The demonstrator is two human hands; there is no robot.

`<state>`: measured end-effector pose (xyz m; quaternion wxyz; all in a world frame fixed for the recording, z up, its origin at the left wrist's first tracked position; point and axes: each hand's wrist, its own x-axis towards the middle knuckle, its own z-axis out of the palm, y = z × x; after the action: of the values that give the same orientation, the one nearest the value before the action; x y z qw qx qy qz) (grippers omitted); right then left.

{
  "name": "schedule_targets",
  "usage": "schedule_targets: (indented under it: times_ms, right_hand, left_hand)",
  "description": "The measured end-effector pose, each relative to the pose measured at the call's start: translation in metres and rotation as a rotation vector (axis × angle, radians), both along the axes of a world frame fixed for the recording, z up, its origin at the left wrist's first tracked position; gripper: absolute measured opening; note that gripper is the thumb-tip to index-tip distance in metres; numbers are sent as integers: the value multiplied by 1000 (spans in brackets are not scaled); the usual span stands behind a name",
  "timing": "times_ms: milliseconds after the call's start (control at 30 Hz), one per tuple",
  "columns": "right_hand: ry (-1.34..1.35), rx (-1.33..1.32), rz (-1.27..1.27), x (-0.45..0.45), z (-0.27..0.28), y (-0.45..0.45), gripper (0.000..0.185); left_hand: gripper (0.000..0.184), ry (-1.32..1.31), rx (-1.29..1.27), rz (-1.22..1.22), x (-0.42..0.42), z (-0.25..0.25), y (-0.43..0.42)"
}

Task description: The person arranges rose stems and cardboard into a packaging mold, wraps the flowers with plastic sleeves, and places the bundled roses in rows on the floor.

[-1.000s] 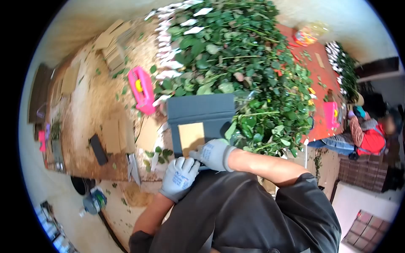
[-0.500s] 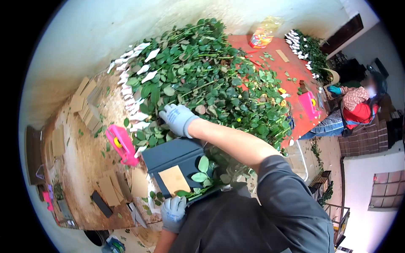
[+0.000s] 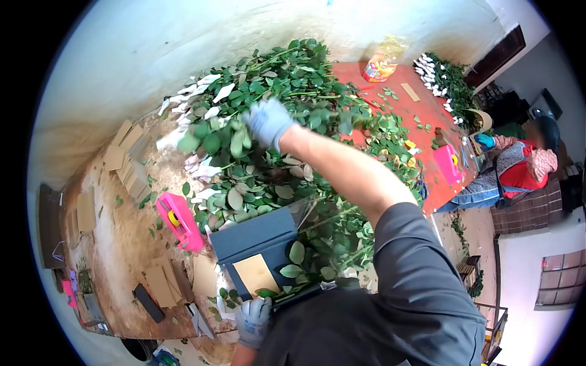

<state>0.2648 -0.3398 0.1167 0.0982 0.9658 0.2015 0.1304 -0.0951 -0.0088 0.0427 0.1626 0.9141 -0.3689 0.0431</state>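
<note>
My right hand point(image 3: 268, 124), in a grey glove and blurred, is closed on a leafy stem point(image 3: 235, 139) above the pile of white-wrapped flower stems point(image 3: 287, 97). My left hand point(image 3: 253, 320), gloved too, rests low with its fingers pressed together at the near edge of a dark blue board point(image 3: 253, 233); what they grip is hidden. On the board lie a piece of tan cardboard point(image 3: 255, 274) and a leafy stem point(image 3: 297, 253). Just left of the board is a white-wrapped flower point(image 3: 224, 285).
A pink tool point(image 3: 180, 222), cardboard pieces point(image 3: 162, 280), a dark block point(image 3: 148, 303) and scissors point(image 3: 199, 320) lie on the left. Right are a red table surface point(image 3: 397, 100), a plastic bag point(image 3: 379, 67), another pink tool point(image 3: 448, 163) and a person in red point(image 3: 519, 171).
My right hand left the board, reached up to the stem pile and has lifted a leafy stem. My left hand stays at the board's near edge. The view has shifted.
</note>
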Motion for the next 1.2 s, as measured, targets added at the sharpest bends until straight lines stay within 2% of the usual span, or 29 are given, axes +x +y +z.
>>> schedule_targets:
  times_ms: [67, 167, 233, 267, 300, 367, 433, 500, 567, 633, 667, 700, 733, 767, 800, 833, 867, 933, 967, 1067, 1100, 1133, 1200]
  right_hand:
    - [-41, -60, -116, 20, 38, 0, 22]
    - [-164, 75, -148, 34, 81, -6, 37]
    - [43, 180, -179, 45, 83, -11, 42]
    - [393, 228, -271, 68, 82, -13, 41]
    - [371, 326, -153, 63, 85, -20, 35]
    - [102, 465, -32, 64, 96, -27, 26]
    - [-388, 636, 54, 60, 120, -33, 20]
    - [-557, 916, 67, 61, 152, -40, 10]
    - [-347, 1285, 138, 46, 183, -52, 14]
    - [-289, 1439, 319, 17, 207, -45, 13]
    - [-243, 1398, 481, 15, 204, -53, 10]
    - [-195, 1323, 384, -25, 218, -31, 7]
    - [-212, 968, 258, -51, 223, -30, 10]
    - [-527, 445, 292, -59, 213, -37, 10]
    - [-465, 311, 319, -88, 207, -26, 35]
    - [-408, 158, 307, -121, 193, -16, 46]
    - [-190, 18, 214, -160, 186, -1, 52]
    - [-50, -93, 266, -223, 140, 14, 53]
    - [128, -162, 236, -251, 115, 18, 47]
    - [463, -33, 108, -306, 44, 21, 36]
    - [570, 17, 84, -315, 24, 19, 33]
    - [608, 26, 37, -323, -4, 14, 32]
    - [644, 36, -20, -334, -30, 8, 31]
  left_hand:
    - [28, 1, -21, 11, -2, -4, 0]
    - [30, 3, -33, 25, -3, -5, -1]
    - [30, 7, -27, 35, -2, -1, -2]
    - [30, 13, -21, 35, -2, 1, -2]
    - [30, 15, -24, 41, -2, 3, -2]
    - [28, 32, -14, 40, -2, 4, -3]
    - [27, 32, -39, 57, -2, 5, -4]
    - [27, 31, -60, 67, -2, 5, -3]
    - [27, 33, -79, 62, -3, 5, -4]
    - [25, 24, -78, 60, 0, 10, -6]
    - [25, 15, -87, 57, 0, 9, -6]
    - [24, 8, -92, 54, 0, 10, -6]
    - [24, -30, -111, 47, 0, 10, -6]
    - [25, -28, -120, 53, 0, 10, -7]
    - [25, -41, -115, 53, -2, 10, -8]
    - [26, -56, -109, 58, -3, 10, -7]
    - [26, -29, -106, 66, -2, 14, -8]
    - [28, 3, -90, 79, -5, 11, -6]
    - [28, -11, -109, 92, -7, 2, -6]
    - [26, 3, -84, 119, -10, 3, -5]
    - [18, -2, -104, 124, -9, 4, -7]
    - [9, -6, -126, 123, -9, 4, -8]
    - [8, -9, -135, 113, -10, 2, -7]
